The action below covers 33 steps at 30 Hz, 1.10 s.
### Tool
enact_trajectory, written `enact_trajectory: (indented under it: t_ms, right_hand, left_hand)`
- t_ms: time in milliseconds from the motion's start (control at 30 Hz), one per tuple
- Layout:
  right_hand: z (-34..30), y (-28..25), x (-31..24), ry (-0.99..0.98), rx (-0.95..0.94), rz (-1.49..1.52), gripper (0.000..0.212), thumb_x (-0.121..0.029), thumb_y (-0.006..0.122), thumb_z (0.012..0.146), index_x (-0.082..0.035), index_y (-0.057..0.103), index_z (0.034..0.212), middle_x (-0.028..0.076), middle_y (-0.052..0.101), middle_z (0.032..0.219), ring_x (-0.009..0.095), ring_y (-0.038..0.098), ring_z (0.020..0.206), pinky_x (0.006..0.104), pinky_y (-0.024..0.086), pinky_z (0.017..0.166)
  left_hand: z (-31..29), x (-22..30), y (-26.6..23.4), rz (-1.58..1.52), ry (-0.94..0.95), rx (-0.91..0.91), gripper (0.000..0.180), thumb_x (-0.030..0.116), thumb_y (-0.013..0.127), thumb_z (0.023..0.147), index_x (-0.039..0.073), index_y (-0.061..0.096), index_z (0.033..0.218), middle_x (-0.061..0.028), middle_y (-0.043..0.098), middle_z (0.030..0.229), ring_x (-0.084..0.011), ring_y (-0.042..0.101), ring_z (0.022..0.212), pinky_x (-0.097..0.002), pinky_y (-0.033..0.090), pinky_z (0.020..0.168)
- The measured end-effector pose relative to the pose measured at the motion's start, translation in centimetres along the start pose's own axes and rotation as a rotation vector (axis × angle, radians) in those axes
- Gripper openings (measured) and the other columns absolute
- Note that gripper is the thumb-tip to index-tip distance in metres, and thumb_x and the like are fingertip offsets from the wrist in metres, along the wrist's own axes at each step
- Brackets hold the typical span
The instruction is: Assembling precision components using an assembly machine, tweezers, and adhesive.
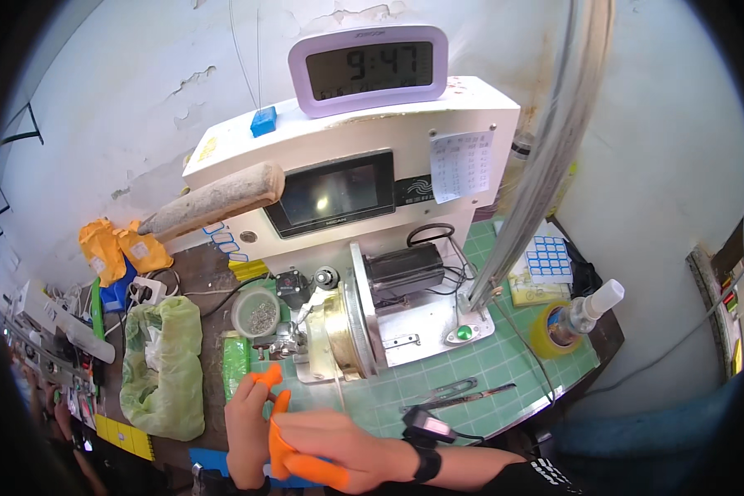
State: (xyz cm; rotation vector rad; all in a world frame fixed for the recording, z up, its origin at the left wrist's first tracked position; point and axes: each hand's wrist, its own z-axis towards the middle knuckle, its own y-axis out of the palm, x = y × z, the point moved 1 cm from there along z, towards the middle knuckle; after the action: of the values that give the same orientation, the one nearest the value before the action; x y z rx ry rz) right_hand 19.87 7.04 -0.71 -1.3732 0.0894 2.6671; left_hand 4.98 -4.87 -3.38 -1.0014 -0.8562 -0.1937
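Observation:
My left hand point(248, 426) and my right hand point(326, 442) meet at the near edge of the bench, in front of a white bench machine point(463, 103). Orange finger covers sit on several fingertips. Both hands are closed with fingertips pinched close together; whatever they hold is too small or hidden to make out. Just beyond them stands the machine's brass-coloured round drum point(329, 335), with a small metal fixture point(283, 343) at its left. A round dish point(256, 312) of tiny metallic pieces lies beside that fixture. A green packet point(236, 357) lies just past my left hand.
A green-bagged container point(164, 368) stands at the left. Tweezers point(475, 395) lie on the green mat point(504, 360). At the right are a yellow tape roll point(546, 335) and a pump bottle point(595, 302). A transparent tube point(546, 157) rises there; a wooden handle point(219, 198) juts out leftward.

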Motion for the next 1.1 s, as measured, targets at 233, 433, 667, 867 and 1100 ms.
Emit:
enact_trajectory:
  t_ms: [233,433,667,867,1100]
  right_hand:
    - [-3.0,-5.5,-17.5,-0.13,0.113,-0.104,0.052,-0.028,0.079,0.1,-0.001,0.06,0.141,0.011,0.07,0.115,0.024,0.073,0.094,0.0334,0.061,0.086]
    - [-4.1,-6.8,-16.4,-0.42,-0.03,0.14,0.045,-0.033,0.072,0.104,0.001,0.062,0.133,0.017,0.069,0.116,0.025,0.071,0.088,0.0366,0.06,0.082]
    - [-4.8,-8.4,-16.7,-0.5,0.014,0.179,0.045,-0.038,0.063,0.108,0.004,0.065,0.123,0.024,0.067,0.117,0.027,0.069,0.08,0.0404,0.058,0.077]
    - [-5.6,-9.7,-16.6,-0.568,0.182,0.073,0.051,-0.043,0.055,0.112,0.006,0.068,0.115,0.03,0.066,0.118,0.028,0.067,0.073,0.0437,0.056,0.073]
    - [-3.3,-14.7,-18.4,-0.328,0.669,-0.878,0.026,-0.011,0.068,0.1,0.004,0.068,0.12,0.009,0.069,0.107,0.017,0.056,0.075,0.0327,0.048,0.071]
  left_hand:
    - [-3.6,4.3,1.1,0.029,0.222,0.246,0.023,-0.008,0.075,0.081,-0.001,0.076,0.103,-0.0113,0.07,0.081,-0.0201,0.066,0.068,-0.0307,0.05,0.06]
    - [-4.6,6.4,1.9,-0.089,0.136,0.336,0.014,-0.005,0.074,0.089,0.0,0.077,0.102,-0.0097,0.071,0.08,-0.0163,0.066,0.068,-0.0256,0.051,0.053]
    - [-4.4,7.0,1.5,0.006,0.356,0.254,0.016,-0.001,0.077,0.089,0.0,0.077,0.105,-0.0091,0.07,0.072,-0.0148,0.065,0.064,-0.0263,0.048,0.051]
    - [-3.5,8.6,1.6,-0.267,0.481,0.199,0.031,-0.011,0.065,0.099,-0.006,0.072,0.129,-0.0238,0.08,0.093,-0.0221,0.073,0.064,-0.0294,0.059,0.059]
    - [-3.3,7.7,0.3,-0.385,0.576,0.115,0.041,-0.005,0.054,0.106,-0.004,0.059,0.147,-0.0299,0.079,0.103,-0.0281,0.073,0.061,-0.0341,0.06,0.061]
